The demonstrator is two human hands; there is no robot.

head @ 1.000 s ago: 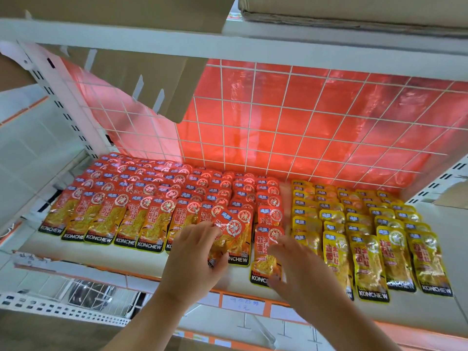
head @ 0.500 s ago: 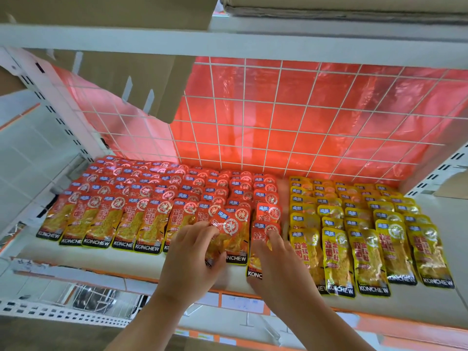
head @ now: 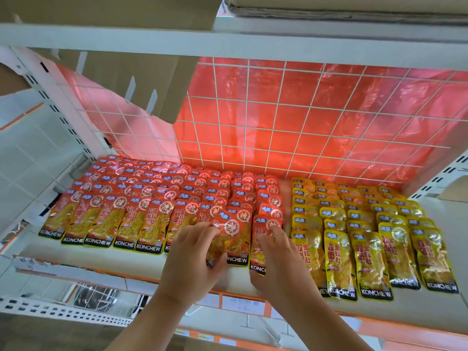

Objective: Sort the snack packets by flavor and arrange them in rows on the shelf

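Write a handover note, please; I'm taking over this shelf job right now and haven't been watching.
Left hand: grips a tilted red packet over the front row.
Right hand: fingers rest on the front packet of the rightmost red column.
Done: red packets lie in rows on the left of the shelf, yellow packets on the right.
To do: lay the held packet in line and straighten that front packet.

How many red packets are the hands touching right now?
2. The left hand grips a tilted red packet; the right hand rests on the rightmost front red packet beside it. More may be hidden underneath.
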